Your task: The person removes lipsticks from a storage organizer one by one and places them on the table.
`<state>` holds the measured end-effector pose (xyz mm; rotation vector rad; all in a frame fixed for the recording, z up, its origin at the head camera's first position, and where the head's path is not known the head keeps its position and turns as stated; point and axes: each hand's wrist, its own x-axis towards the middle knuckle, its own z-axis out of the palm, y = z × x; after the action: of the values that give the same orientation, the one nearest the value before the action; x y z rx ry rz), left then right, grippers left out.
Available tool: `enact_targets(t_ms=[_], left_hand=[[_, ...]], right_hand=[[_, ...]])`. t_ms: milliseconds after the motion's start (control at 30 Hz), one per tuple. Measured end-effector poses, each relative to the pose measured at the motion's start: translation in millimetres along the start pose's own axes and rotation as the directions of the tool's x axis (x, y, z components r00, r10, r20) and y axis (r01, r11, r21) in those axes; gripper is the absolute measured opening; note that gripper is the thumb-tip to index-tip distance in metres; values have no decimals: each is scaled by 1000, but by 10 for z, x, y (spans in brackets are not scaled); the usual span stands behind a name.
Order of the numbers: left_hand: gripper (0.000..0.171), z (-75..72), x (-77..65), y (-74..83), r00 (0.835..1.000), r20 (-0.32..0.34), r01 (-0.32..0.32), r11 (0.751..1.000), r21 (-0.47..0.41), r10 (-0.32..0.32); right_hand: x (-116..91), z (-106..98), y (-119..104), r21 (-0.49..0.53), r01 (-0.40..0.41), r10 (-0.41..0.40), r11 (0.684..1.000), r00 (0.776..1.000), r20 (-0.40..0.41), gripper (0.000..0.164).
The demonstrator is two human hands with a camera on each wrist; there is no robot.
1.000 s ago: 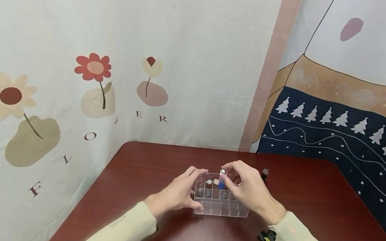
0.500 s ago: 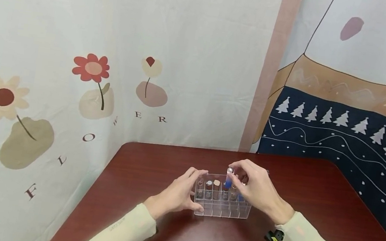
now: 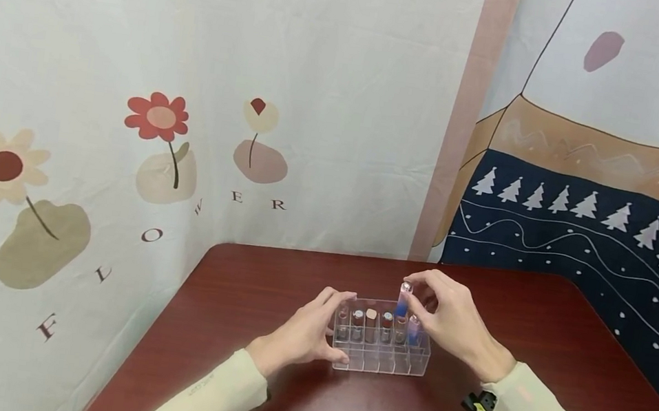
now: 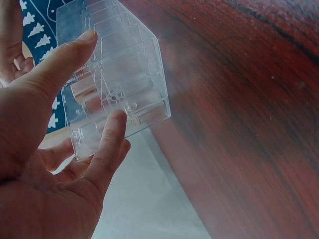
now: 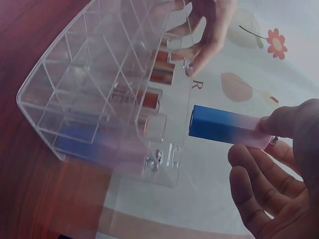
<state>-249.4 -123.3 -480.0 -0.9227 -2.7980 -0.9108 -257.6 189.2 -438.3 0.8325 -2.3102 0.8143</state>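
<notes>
A clear acrylic lipstick organizer (image 3: 380, 362) sits on the table, its left end gripped by my left hand (image 3: 302, 327), thumb at the front and fingers behind. My right hand (image 3: 454, 317) pinches a lipstick tube (image 5: 224, 125) by its pink end, between thumb and fingers. The tube fades from pink to blue. In the right wrist view its blue end points at the organizer's open top. Several lipsticks stand in the back row, among them a tan-topped one (image 3: 372, 317) and a second blue-and-pink tube (image 3: 414, 330) at the right end.
The reddish-brown table (image 3: 269, 281) extends around the organizer. A light curtain with printed flowers (image 3: 356, 98) hangs behind it, and a dark blue printed cloth (image 3: 552, 224) hangs at the right. A black wrist device (image 3: 478, 403) is on the right wrist.
My right hand has carried the lipstick tube rightward along the organizer's back row. My left hand keeps its grip. A small dark object behind the right hand has become hidden.
</notes>
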Motion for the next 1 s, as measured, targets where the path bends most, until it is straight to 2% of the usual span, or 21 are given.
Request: enact_targets(t_ms=[367, 1000], left_hand=[[116, 22, 14, -14, 1000, -4, 12, 999, -32, -12], [114, 13, -11, -5, 1000, 1, 17, 999, -34, -17]], right_hand=[[-3, -112, 99, -33, 10, -12, 999, 999, -43, 34], [-46, -310, 253, -70, -46, 41, 996, 996, -80, 35]])
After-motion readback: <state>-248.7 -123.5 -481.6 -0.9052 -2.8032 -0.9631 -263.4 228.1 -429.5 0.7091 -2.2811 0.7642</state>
